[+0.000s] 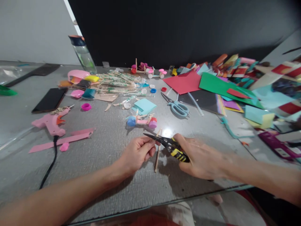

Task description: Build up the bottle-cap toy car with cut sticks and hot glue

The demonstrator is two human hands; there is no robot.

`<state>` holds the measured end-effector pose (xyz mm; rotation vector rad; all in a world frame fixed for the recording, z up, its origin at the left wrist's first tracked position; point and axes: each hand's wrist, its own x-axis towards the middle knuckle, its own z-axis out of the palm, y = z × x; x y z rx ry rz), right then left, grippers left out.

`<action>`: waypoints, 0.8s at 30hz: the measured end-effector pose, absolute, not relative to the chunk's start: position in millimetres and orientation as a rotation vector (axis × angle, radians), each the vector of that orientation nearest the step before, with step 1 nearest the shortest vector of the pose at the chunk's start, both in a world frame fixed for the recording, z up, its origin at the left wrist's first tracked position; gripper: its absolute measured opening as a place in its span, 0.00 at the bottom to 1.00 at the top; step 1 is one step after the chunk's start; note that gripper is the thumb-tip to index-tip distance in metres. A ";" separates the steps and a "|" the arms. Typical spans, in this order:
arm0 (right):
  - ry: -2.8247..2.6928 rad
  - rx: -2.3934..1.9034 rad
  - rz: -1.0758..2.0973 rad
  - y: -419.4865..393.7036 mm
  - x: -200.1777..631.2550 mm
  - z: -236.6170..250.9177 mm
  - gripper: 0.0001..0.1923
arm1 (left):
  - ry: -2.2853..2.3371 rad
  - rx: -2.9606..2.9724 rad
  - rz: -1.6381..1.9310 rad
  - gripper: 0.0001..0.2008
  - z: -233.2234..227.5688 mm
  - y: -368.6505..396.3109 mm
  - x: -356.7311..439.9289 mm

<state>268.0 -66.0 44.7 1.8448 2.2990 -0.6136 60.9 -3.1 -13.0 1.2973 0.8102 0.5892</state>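
Grey textured table under a black backdrop, craft clutter blurring out along the right edge. Right hand is clenched around the snips, its palm hiding most of the yellow-black handles; the dark blades point left, towards the other hand. Left hand pinches the wooden stick between fingertips. The stick runs near-upright, top tilted slightly right, between both hands, crossing just under the blades.
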 end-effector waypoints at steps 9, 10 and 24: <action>2.312 1.857 -0.694 -65.1 271.6 44.3 0.15 | 0.828 1.364 0.616 0.16 -13.2 -3.8 63.9; 2.322 1.858 -0.699 -65.2 271.4 44.1 0.15 | 0.823 1.374 0.619 0.17 -14.2 -4.0 63.8; 2.349 1.819 -0.533 -65.2 268.5 42.9 0.19 | 0.788 1.357 0.594 0.17 -11.1 -2.7 60.8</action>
